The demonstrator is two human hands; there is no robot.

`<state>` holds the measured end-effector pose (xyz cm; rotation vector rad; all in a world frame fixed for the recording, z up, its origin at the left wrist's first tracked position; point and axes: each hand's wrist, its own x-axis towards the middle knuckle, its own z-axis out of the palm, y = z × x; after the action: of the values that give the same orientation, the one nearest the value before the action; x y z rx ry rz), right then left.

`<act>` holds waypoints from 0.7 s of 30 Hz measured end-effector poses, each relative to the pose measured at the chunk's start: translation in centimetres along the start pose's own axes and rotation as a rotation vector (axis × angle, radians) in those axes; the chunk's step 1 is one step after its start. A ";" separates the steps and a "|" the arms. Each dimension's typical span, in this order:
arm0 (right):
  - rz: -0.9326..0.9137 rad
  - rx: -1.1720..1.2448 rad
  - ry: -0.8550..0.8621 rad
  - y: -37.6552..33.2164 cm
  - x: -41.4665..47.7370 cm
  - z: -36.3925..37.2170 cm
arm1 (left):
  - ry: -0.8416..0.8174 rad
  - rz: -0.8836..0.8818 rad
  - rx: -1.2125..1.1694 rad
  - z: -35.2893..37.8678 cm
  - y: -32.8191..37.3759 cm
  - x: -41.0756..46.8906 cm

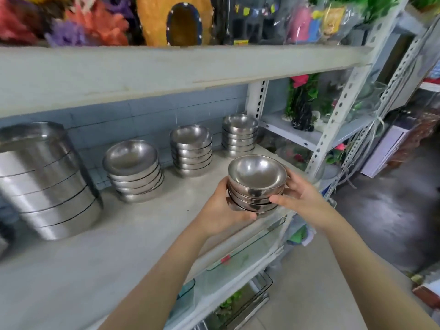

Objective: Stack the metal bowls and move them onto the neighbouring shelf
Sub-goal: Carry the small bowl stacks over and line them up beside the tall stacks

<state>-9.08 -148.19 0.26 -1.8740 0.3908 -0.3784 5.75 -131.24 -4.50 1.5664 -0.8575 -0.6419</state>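
Observation:
A stack of several small metal bowls (256, 181) is lifted above the front right corner of the pale shelf board (133, 234). My left hand (220, 209) cups the stack from below and from the left side. My right hand (300, 196) grips its right side, thumb on the front of the lower bowls. Three more stacks of metal bowls stand along the back of the shelf: one at the left (135, 171), one in the middle (191, 151) and one at the far right (240, 134).
A tall stack of wide steel pans (47, 182) leans at the shelf's left end. To the right, past a perforated white upright (338, 110), the neighbouring shelf (302, 136) bears artificial plants and glassware. Another board hangs overhead. Glass tanks sit below.

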 end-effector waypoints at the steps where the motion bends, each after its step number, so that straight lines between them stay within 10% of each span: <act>1: 0.002 -0.008 -0.015 0.5 1.5 -1.0 | 0.022 -0.006 0.009 0.5 -0.4 1.7; 21: -0.131 -0.065 -0.404 9.0 19.1 -13.0 | 0.453 -0.132 0.206 8.2 -2.4 14.6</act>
<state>1.47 -170.40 -2.75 -1.9881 0.0075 -0.0684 8.06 -147.70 -7.43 1.8711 -0.4926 -0.2736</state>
